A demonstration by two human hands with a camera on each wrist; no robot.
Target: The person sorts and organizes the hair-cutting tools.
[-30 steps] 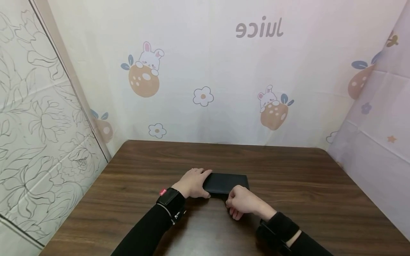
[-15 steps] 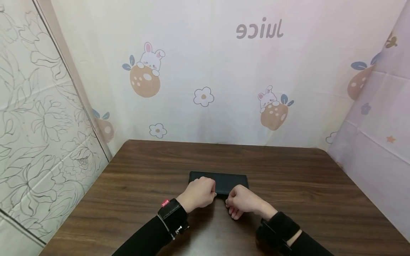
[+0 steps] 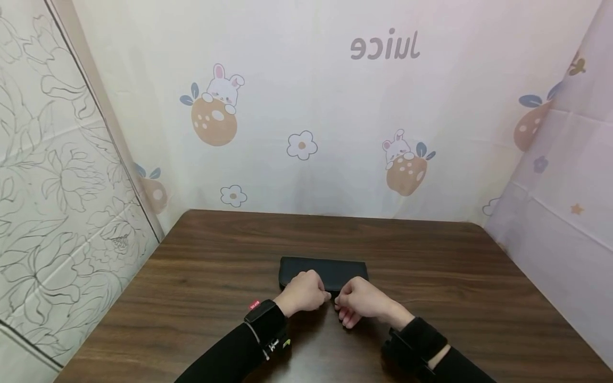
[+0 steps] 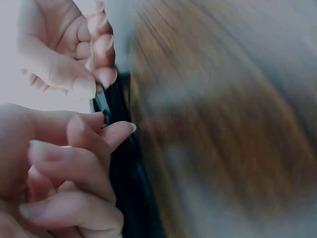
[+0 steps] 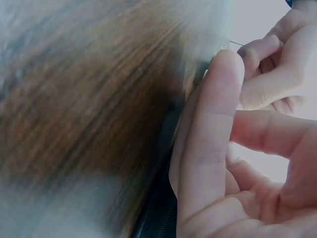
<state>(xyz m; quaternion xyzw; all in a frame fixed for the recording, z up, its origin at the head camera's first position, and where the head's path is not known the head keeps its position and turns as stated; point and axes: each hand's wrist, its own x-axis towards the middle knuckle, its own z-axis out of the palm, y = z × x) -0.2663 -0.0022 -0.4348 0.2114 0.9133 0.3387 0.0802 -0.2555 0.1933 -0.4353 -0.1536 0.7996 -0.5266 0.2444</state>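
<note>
A black zippered pouch [image 3: 332, 271] lies flat near the middle of the wooden table, its long near edge toward me. At that edge my left hand [image 3: 304, 291] pinches the pouch rim with thumb and index finger, close to a dark zipper pull [image 4: 102, 103]. Just to its right, my right hand [image 3: 361, 302] pinches the pull between thumb and forefinger, the other fingers curled. Zipper teeth [image 5: 166, 223] show along the pouch side in the right wrist view. The fingers partly hide the slider.
Brown wood-grain table [image 3: 215, 250] surrounds the pouch. Behind it hangs a pale curtain [image 3: 306, 96] with rabbit and fruit prints. A flower-patterned panel [image 3: 72, 186] stands at left, and another curtain [image 3: 565, 213] at right.
My left hand has left the pouch's left end, where its fingers were spread, and moved right along the near edge to beside the right hand. The right hand has stayed nearly still.
</note>
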